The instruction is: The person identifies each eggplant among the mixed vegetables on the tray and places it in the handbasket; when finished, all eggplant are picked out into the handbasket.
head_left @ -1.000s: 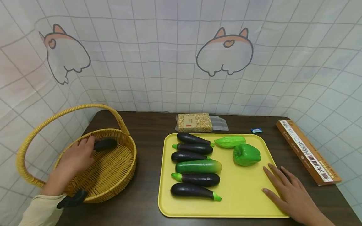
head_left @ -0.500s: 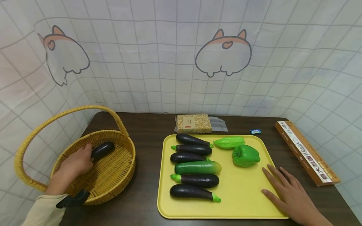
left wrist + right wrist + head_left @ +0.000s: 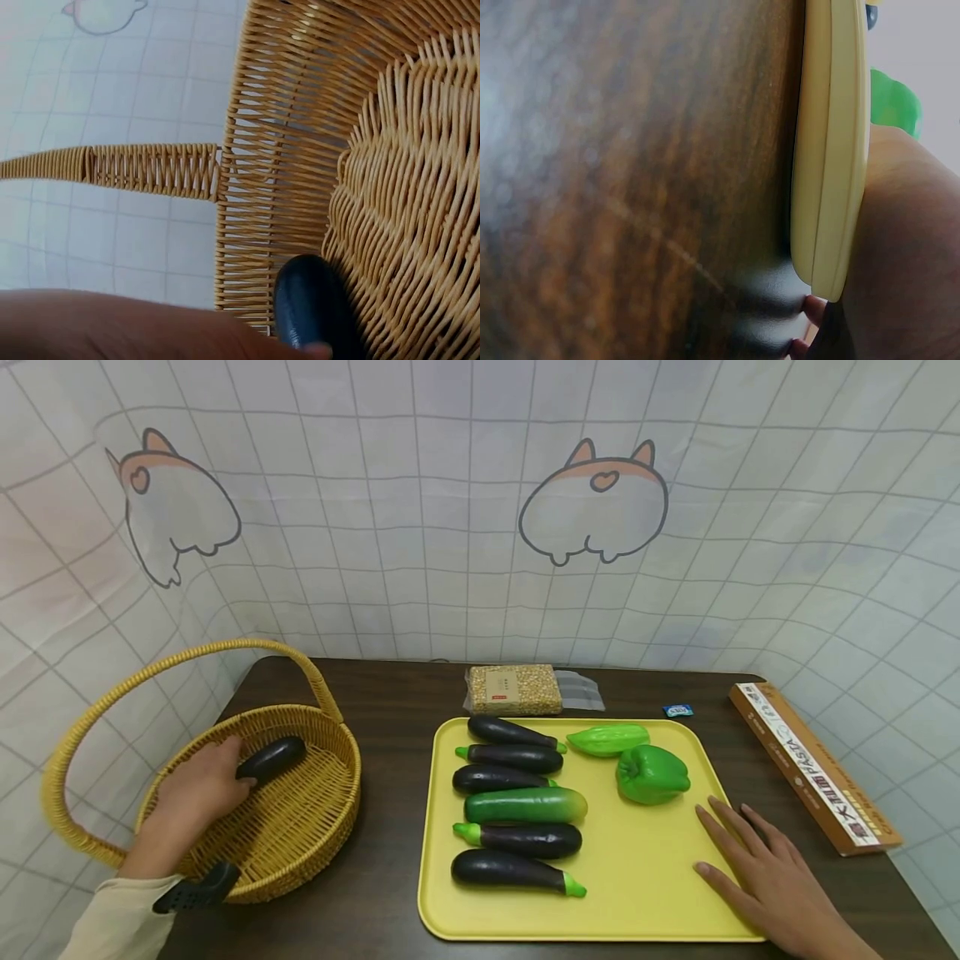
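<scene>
In the head view my left hand [image 3: 198, 785] reaches into the wicker basket [image 3: 341, 827] and grips one end of a dark eggplant [image 3: 276, 758]. The eggplant lies slanted near the basket's far side; its held end is hidden by the fingers. A fingertip [image 3: 319, 350] shows against the eggplant [image 3: 311, 300] in the left wrist view. My right hand [image 3: 772, 877] rests with fingers spread over the right edge of the yellow tray [image 3: 637, 885]. Several eggplants [image 3: 517, 868], a green cucumber-like vegetable [image 3: 525, 806], a green bell pepper [image 3: 652, 774] and a pale green ridged vegetable [image 3: 609, 739] lie on that tray.
Behind the tray lies a clear pack of yellowish grains [image 3: 517, 689], with a small blue packet [image 3: 678, 710] to its right. A long pasta box [image 3: 813, 768] lies along the right side. The basket's tall handle [image 3: 187, 652] arches over the left arm.
The eggplant in the basket has swung from nearly level to a slant, its held end coming nearer. My left hand has shifted slightly down with it. The right hand stays put.
</scene>
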`<state>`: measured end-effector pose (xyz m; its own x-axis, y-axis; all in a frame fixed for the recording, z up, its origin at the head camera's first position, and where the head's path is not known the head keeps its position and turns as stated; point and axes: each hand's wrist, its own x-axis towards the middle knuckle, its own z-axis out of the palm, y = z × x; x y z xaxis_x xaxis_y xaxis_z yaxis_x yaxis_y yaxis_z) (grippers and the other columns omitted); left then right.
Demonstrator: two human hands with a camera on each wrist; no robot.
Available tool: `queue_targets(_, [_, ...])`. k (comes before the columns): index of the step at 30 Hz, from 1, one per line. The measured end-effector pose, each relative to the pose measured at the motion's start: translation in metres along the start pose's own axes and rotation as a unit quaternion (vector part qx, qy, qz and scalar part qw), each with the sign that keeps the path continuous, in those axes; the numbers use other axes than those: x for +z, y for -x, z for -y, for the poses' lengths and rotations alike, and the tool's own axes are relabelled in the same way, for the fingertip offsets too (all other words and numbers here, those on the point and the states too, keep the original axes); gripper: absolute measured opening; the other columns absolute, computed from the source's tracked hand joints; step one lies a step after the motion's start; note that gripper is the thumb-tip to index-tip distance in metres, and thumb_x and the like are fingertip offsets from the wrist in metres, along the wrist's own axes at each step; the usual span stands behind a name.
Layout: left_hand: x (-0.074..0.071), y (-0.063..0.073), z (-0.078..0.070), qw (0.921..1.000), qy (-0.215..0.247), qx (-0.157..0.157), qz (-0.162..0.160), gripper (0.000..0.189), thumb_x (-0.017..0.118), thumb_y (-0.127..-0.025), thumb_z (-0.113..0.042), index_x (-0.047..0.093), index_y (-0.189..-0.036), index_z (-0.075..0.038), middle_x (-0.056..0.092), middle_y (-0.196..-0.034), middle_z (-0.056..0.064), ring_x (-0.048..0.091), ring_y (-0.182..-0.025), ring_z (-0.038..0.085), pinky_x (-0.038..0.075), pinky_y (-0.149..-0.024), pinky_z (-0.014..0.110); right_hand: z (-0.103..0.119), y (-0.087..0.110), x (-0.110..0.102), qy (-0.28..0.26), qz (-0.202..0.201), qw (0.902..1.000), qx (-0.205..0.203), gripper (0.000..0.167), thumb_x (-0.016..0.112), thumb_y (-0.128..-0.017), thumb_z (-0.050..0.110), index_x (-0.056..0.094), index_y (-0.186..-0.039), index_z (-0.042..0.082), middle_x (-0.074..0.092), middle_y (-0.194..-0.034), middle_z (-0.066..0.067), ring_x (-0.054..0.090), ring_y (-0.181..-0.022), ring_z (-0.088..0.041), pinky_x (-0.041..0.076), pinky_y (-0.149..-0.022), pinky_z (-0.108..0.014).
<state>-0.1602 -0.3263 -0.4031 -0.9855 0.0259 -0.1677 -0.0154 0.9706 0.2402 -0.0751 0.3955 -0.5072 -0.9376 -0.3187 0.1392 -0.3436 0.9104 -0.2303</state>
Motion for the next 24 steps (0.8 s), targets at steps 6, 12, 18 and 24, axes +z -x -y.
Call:
queue_targets(6, [0.001, 0.004, -0.009, 0.9982, 0.020, 0.042, -0.039, 0.060, 0.074, -0.100, -0.023, 0.051, -0.139, 0.015, 0.055, -0.131, 0.040, 0.056, -0.113, 0.059, 0.048, -0.083, 0.068, 0.000, 0.000, 0.001, 0.001, -0.006, 1.0000, -0.005, 0.075, 0.065, -0.106, 0.042, 0.028, -0.170, 0.024, 0.022, -0.173, -0.006, 0.022, -0.150, -0.051, 0.006, -0.118, -0.072])
queue_targets(12, [0.000, 0.015, -0.028, 0.9897, 0.062, 0.098, -0.085, 0.057, 0.074, -0.102, -0.023, 0.054, -0.141, 0.013, 0.058, -0.132, 0.037, 0.056, -0.118, 0.056, 0.046, -0.090, 0.069, 0.000, 0.001, 0.002, 0.002, -0.002, 1.0000, -0.002, 0.075, 0.063, -0.107, 0.042, 0.027, -0.170, 0.025, 0.021, -0.173, -0.005, 0.020, -0.152, -0.049, 0.003, -0.119, -0.070])
queue_targets(18, [-0.005, 0.027, -0.053, 0.9804, 0.091, 0.123, -0.124, 0.053, 0.073, -0.103, -0.028, 0.059, -0.142, 0.004, 0.063, -0.125, 0.029, 0.062, -0.110, 0.047, 0.049, -0.084, 0.063, 0.000, 0.000, 0.001, 0.006, -0.011, 0.9999, -0.012, 0.075, 0.064, -0.107, 0.039, 0.027, -0.170, 0.023, 0.021, -0.173, -0.007, 0.021, -0.152, -0.049, -0.001, -0.122, -0.063])
queue_targets(24, [-0.004, 0.036, -0.066, 0.9747, 0.098, 0.140, -0.144, 0.047, 0.073, -0.103, -0.029, 0.061, -0.139, -0.001, 0.065, -0.125, 0.024, 0.064, -0.107, 0.044, 0.051, -0.083, 0.062, 0.001, 0.000, 0.000, 0.009, -0.009, 0.9999, -0.009, 0.075, 0.064, -0.107, 0.040, 0.027, -0.170, 0.024, 0.022, -0.173, -0.006, 0.022, -0.151, -0.049, 0.004, -0.120, -0.067])
